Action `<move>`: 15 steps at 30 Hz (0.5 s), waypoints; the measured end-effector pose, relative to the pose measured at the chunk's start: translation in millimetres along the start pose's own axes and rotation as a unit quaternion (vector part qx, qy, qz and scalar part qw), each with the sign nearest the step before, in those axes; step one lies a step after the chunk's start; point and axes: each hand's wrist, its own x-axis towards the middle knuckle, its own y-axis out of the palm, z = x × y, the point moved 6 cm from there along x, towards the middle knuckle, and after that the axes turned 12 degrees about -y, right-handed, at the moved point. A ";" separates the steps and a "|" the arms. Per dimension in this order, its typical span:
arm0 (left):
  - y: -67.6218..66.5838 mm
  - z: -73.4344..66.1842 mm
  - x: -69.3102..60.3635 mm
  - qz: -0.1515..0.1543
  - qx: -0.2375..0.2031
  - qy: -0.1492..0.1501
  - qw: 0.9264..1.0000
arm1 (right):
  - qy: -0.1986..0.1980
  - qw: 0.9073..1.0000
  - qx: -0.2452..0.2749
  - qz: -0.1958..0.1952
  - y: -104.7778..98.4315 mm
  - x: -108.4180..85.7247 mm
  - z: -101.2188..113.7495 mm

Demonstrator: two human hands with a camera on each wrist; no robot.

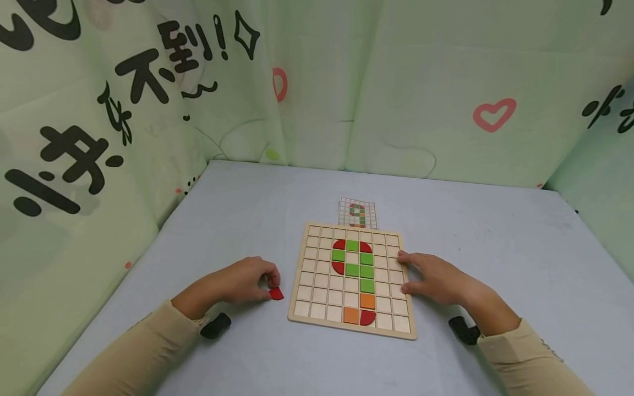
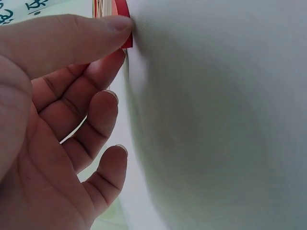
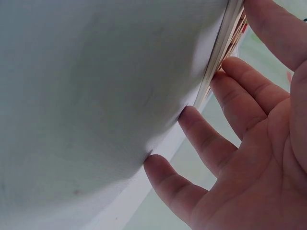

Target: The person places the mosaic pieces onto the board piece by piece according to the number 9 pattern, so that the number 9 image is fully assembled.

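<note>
My left hand pinches a small red quarter-round piece between thumb and forefinger, just above or on the table left of a wooden grid board. In the left wrist view the same red piece shows at the thumb tip, with the other fingers loosely bent. Red rounded pieces, green squares and orange squares sit in the board's cells. My right hand touches the board's right edge with thumb and fingertips. In the right wrist view its fingers are mostly straight, beside the board's edge.
Behind the board lies a pattern card with a similar coloured figure; its near end meets the board's far edge. The pale table is bounded by green printed curtains at the back and sides.
</note>
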 end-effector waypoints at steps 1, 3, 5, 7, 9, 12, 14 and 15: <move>0.0 -0.3 0.3 -0.001 0.001 0.000 1.000 | 0.000 1.000 0.000 0.000 0.1 -0.1 0.1; -0.1 -1.1 0.0 -0.003 0.002 0.001 1.000 | 0.001 1.000 0.000 -0.001 0.0 -0.4 0.2; -0.4 -2.1 -0.2 -0.005 0.000 0.000 1.000 | 0.000 1.000 -0.001 -0.001 0.2 -0.7 0.5; -0.4 -2.8 0.2 -0.006 -0.003 -0.003 1.000 | 0.000 1.000 0.000 -0.001 0.1 -1.1 0.7; -0.2 -3.7 0.9 -0.004 -0.008 -0.009 1.000 | -0.001 1.000 0.001 -0.001 0.1 -1.3 0.8; 0.7 -4.9 2.8 -0.001 -0.011 -0.015 1.000 | 0.000 1.000 0.001 -0.001 0.0 -1.1 0.6; 1.5 -5.8 3.8 -0.001 -0.009 -0.016 1.000 | 0.000 1.000 0.003 -0.001 0.4 -0.6 0.2; 2.2 -6.0 4.4 0.000 -0.009 -0.016 1.000 | 0.001 1.000 0.004 -0.001 0.7 -0.5 0.2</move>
